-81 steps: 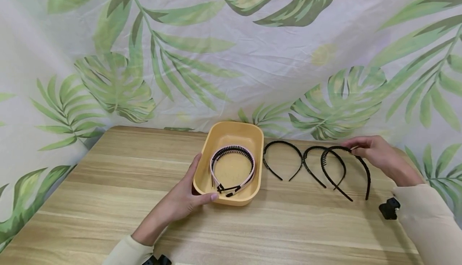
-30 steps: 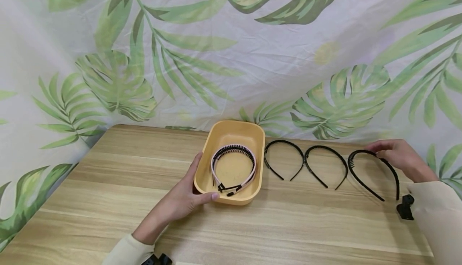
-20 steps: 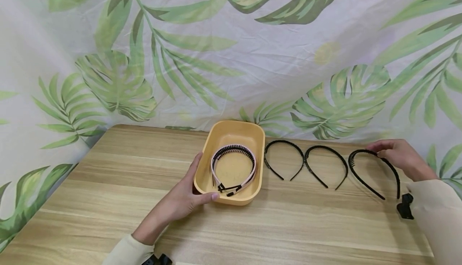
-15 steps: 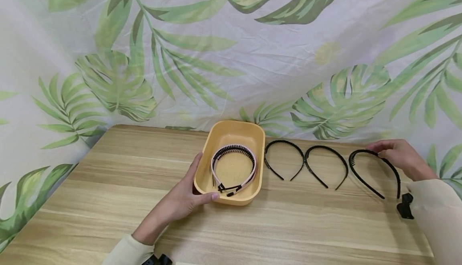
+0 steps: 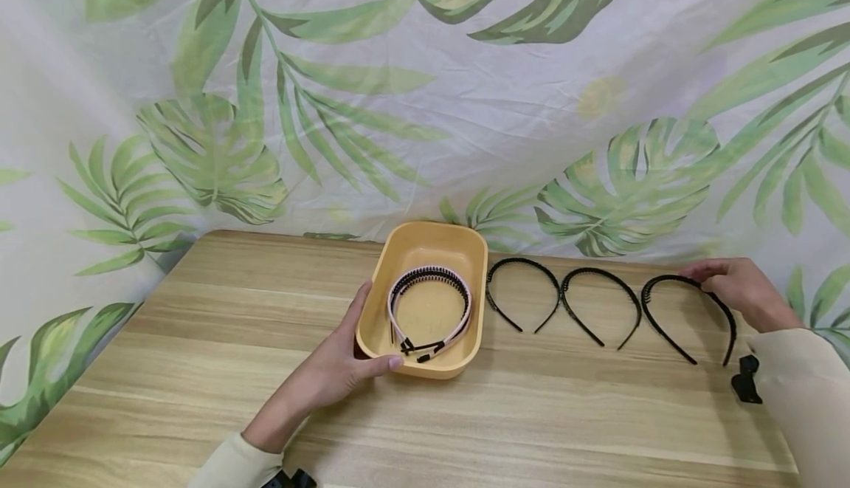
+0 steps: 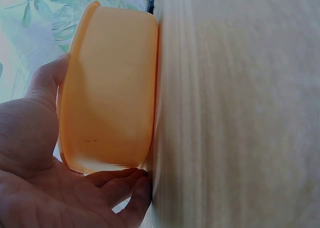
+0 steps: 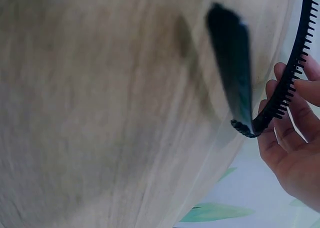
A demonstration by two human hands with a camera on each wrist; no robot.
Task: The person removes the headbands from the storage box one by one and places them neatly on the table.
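Note:
In the head view my left hand (image 5: 332, 370) holds the yellow plastic box (image 5: 434, 241) by its near left corner, thumb over the front rim. The left wrist view shows fingers bent under its end and the box wall (image 6: 112, 82). A pink headband (image 5: 391, 311) and black toothed headbands (image 5: 432, 275) lie inside. My right hand (image 5: 744, 289) pinches the arch of a black headband (image 5: 671, 277) at the right end of a row. In the right wrist view this headband's teeth (image 7: 286, 95) sit between thumb and fingers.
Two more black headbands, a left one (image 5: 522, 260) and a middle one (image 5: 600, 272), lie between the box and the held headband. The wooden table (image 5: 531, 421) ends behind them at a leaf-patterned cloth (image 5: 491, 119).
The right hand has moved the third headband rightward, off the middle headband it overlapped, to a spot beside it. Lately its ends have shifted slightly left. The left hand and box stay put.

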